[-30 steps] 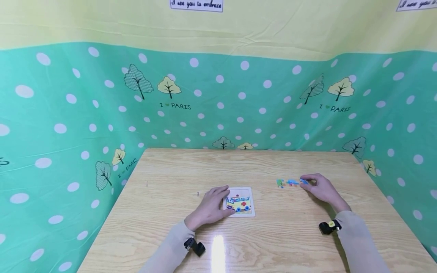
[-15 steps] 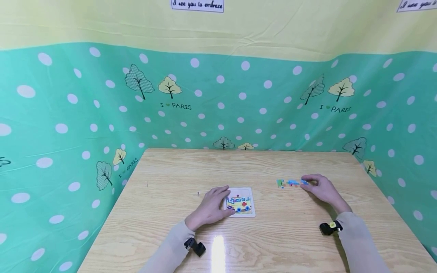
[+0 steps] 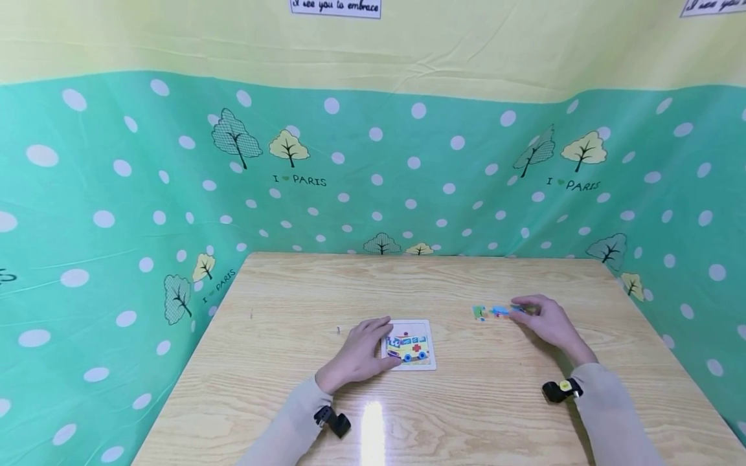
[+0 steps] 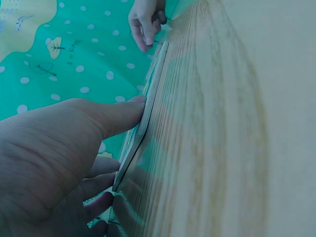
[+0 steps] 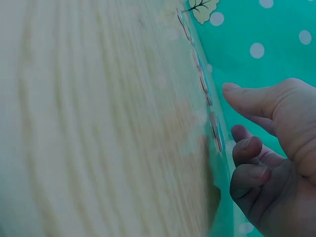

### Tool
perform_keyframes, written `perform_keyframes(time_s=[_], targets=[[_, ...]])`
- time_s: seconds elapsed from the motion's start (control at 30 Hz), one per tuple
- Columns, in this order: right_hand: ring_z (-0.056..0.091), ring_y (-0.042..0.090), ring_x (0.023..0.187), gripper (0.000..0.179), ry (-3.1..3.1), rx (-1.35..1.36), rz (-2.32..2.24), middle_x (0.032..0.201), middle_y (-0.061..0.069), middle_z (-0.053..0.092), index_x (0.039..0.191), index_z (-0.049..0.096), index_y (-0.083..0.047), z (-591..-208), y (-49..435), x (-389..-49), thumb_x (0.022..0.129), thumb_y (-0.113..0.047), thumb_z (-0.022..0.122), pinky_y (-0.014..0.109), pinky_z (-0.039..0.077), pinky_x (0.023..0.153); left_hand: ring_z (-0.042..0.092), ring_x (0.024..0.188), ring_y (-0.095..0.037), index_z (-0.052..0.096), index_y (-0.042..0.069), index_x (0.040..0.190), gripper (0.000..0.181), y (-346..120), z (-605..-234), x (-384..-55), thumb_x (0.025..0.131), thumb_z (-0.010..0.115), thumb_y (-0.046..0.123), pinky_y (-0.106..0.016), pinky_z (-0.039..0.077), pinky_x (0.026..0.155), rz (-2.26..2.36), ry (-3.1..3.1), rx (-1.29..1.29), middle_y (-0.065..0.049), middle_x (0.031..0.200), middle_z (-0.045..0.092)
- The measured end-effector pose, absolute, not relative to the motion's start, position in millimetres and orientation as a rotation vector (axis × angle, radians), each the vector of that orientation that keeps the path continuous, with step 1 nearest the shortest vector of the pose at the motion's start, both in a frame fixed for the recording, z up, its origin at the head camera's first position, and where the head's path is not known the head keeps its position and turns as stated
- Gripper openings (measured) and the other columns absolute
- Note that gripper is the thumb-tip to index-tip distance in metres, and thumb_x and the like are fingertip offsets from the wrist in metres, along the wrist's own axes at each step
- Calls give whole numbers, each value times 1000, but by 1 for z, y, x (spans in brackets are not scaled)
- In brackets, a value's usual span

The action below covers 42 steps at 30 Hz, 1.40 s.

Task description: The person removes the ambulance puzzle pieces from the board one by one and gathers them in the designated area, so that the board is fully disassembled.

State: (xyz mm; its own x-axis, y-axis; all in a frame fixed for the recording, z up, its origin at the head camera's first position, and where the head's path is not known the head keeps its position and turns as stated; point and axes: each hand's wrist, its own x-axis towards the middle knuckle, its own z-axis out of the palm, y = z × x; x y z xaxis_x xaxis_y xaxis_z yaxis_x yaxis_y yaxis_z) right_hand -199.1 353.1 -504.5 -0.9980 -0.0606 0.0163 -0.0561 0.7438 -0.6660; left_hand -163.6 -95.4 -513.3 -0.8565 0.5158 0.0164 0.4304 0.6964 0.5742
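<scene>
The puzzle (image 3: 415, 350), held by the spread left hand (image 3: 360, 353), seems mostly filled; two-o'clock pieces (image 3: 499, 311) are left, ungripped by the half-curled right hand (image 3: 548, 321).

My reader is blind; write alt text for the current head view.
A person's left hand rests on the left side of an ambulance puzzle board on a wooden table, while the right hand is at the right end of a row of loose pieces. Green dotted fabric hangs behind.
</scene>
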Motion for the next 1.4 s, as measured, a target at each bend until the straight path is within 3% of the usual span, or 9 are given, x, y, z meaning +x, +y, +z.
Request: perform_keyframes(time_s=[0.13,0.3,0.5,0.63,0.8,1.03,1.4], targets=[[58,45,124,52,2933,-91,-1121,143,29,60,139,67,-2,-504,347,-199,103,-38,72,49,52,92,35,158,-38,50,6,158,77,-95,-513,-163,97,71,49,-63,27,129,878,2756,775,-11,171,41],[59,32,108,50,2934,-99,-1126,140,26,62,139,68,-4,-507,339,-200,103,-38,71,29,46,77,35,158,-38,50,6,158,77,-95,-513,-163,97,72,48,-63,27,129,883,2755,772,-12,171,41],[59,27,97,49,2916,-107,-1177,131,22,64,139,68,-5,-509,327,-199,103,-38,71,27,48,72,35,158,-39,50,6,158,77,-95,-512,-163,97,72,48,-63,27,129,893,2753,778,-12,171,41],[60,25,100,47,2908,-112,-1211,135,24,64,138,68,-5,-508,319,-197,102,-34,73,26,49,75,35,158,-39,50,6,158,77,-95,-512,-163,97,72,48,-64,27,129,897,2753,781,-12,171,41],[55,21,87,44,2884,-103,-1259,135,23,64,138,68,-4,-505,310,-194,102,-29,74,26,47,65,35,158,-38,50,5,158,78,-95,-514,-163,97,72,49,-63,27,129,897,2753,778,-12,171,41],[58,17,90,41,2883,-185,-1290,127,21,69,134,70,-3,-506,294,-192,100,-25,76,24,49,72,36,157,-38,50,5,158,78,-95,-515,-164,97,72,50,-63,28,129,894,2758,772,-12,171,41],[53,11,71,34,2874,-298,-1305,119,16,72,127,74,-4,-508,265,-188,97,-20,79,24,46,61,35,158,-39,50,6,158,78,-95,-515,-164,97,72,50,-64,27,129,901,2752,774,-12,171,40]])
